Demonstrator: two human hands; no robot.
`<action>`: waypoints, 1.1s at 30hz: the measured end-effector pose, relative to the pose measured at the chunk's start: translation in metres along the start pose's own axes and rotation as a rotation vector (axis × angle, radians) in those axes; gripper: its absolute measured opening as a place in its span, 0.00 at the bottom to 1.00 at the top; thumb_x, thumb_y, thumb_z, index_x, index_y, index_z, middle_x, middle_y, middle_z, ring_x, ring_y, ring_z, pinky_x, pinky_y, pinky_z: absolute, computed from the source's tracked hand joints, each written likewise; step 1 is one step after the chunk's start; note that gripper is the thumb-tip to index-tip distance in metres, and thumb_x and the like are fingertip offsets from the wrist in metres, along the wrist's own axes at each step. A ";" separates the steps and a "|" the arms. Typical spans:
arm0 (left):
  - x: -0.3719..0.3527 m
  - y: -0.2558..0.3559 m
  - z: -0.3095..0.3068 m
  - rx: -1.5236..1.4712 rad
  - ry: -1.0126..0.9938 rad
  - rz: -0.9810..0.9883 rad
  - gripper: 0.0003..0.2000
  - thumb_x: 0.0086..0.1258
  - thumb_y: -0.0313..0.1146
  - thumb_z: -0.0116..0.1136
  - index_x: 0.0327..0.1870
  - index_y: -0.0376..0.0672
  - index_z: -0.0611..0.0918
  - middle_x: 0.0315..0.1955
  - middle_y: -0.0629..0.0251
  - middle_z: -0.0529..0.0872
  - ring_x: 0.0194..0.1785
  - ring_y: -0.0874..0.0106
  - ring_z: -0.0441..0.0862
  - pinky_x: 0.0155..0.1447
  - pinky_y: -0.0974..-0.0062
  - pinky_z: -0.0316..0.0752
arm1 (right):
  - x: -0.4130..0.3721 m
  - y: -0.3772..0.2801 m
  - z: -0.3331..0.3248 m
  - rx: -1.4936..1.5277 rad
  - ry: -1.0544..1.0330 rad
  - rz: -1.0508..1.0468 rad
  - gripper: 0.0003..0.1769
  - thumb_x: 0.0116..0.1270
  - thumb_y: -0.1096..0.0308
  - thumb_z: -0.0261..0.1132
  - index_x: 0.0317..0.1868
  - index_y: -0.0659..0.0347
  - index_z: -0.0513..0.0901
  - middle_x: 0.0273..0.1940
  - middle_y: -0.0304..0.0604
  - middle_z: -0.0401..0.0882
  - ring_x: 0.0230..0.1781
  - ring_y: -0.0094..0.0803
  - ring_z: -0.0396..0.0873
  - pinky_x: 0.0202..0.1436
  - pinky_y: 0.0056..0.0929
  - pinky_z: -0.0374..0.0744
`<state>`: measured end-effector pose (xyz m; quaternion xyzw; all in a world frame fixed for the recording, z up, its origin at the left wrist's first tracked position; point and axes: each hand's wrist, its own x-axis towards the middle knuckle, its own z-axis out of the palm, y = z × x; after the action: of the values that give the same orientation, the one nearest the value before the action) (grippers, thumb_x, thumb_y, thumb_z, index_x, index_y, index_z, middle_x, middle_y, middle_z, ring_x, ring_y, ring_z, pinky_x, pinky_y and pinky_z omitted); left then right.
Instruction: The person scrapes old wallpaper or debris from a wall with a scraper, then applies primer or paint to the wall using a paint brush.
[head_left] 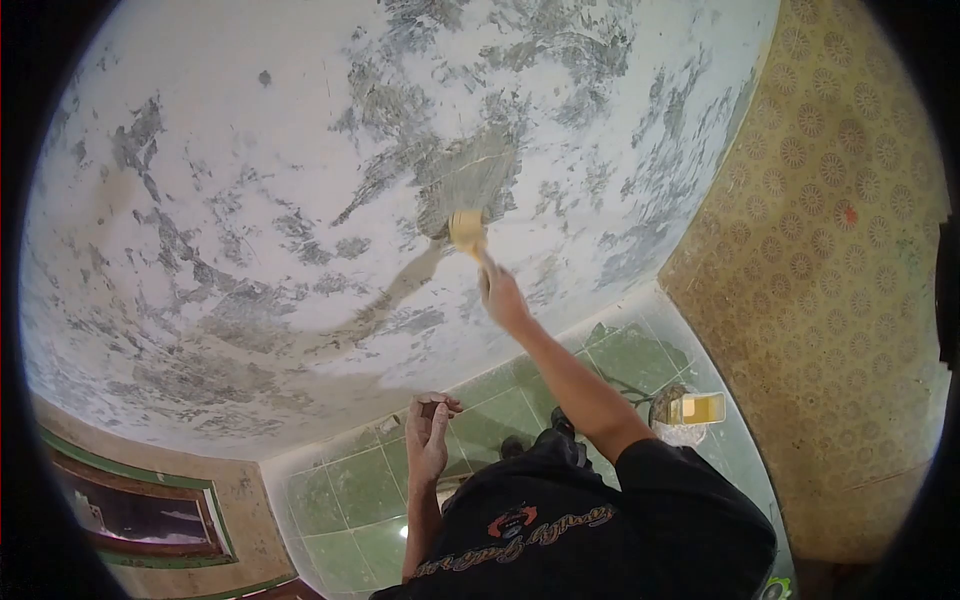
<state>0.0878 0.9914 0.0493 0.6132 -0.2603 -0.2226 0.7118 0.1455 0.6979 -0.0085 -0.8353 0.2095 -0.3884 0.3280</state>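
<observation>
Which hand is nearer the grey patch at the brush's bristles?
Right. The right hand is just below the grey patch, gripping the paintbrush, whose bristles are at the patch's lower edge. The left hand is farther off, lower and to the left.

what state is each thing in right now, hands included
right hand, gripping the brush handle
flat pale-yellow brush, head against the wall
left hand, fingers loosely curled, no tool visible
white plastered wall, patchy, grey showing through
green square-tiled floor, smudged with whitish marks
yellow-brown patterned wall, marked, one red spot
yellow rectangular object, above the floor tiles, contents unclear
</observation>
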 end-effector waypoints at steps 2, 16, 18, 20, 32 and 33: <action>-0.002 0.001 0.000 -0.001 -0.001 0.006 0.06 0.78 0.29 0.52 0.50 0.39 0.75 0.43 0.62 0.83 0.48 0.71 0.79 0.54 0.72 0.71 | -0.031 0.008 0.005 0.016 -0.085 -0.053 0.28 0.76 0.70 0.54 0.75 0.56 0.62 0.40 0.63 0.79 0.42 0.62 0.79 0.45 0.53 0.78; -0.006 0.016 0.003 0.010 0.043 0.044 0.06 0.79 0.29 0.50 0.51 0.39 0.75 0.44 0.60 0.83 0.48 0.70 0.80 0.55 0.70 0.71 | -0.049 -0.005 0.022 0.120 -0.073 -0.024 0.28 0.77 0.71 0.53 0.75 0.52 0.62 0.51 0.65 0.77 0.50 0.63 0.77 0.53 0.52 0.77; -0.011 0.011 -0.003 0.045 0.062 0.026 0.06 0.79 0.29 0.50 0.51 0.39 0.75 0.44 0.60 0.83 0.48 0.70 0.80 0.55 0.70 0.72 | -0.056 -0.007 0.016 0.174 -0.078 -0.031 0.28 0.77 0.71 0.53 0.75 0.54 0.62 0.53 0.65 0.76 0.51 0.63 0.77 0.54 0.52 0.77; -0.016 0.003 -0.011 0.076 0.088 0.004 0.06 0.79 0.29 0.50 0.51 0.39 0.75 0.44 0.60 0.83 0.48 0.70 0.80 0.55 0.70 0.72 | -0.031 -0.031 -0.005 0.184 0.208 -0.160 0.28 0.77 0.71 0.52 0.75 0.59 0.60 0.55 0.67 0.76 0.52 0.63 0.77 0.56 0.51 0.77; -0.027 -0.003 -0.036 0.139 0.175 -0.029 0.05 0.79 0.31 0.50 0.50 0.41 0.75 0.43 0.63 0.83 0.47 0.72 0.80 0.53 0.72 0.71 | -0.034 0.001 0.019 0.218 0.214 0.028 0.24 0.78 0.70 0.52 0.71 0.66 0.63 0.52 0.70 0.79 0.53 0.64 0.79 0.55 0.49 0.79; -0.027 -0.006 -0.038 0.146 0.169 -0.030 0.05 0.79 0.30 0.50 0.50 0.41 0.75 0.43 0.63 0.83 0.47 0.72 0.80 0.53 0.72 0.71 | -0.024 -0.003 0.015 0.224 0.272 0.048 0.24 0.78 0.70 0.51 0.71 0.66 0.63 0.51 0.70 0.79 0.53 0.64 0.79 0.54 0.50 0.79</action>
<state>0.0916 1.0370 0.0366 0.6837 -0.2056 -0.1610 0.6815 0.1427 0.7199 -0.0261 -0.7281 0.2271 -0.5107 0.3968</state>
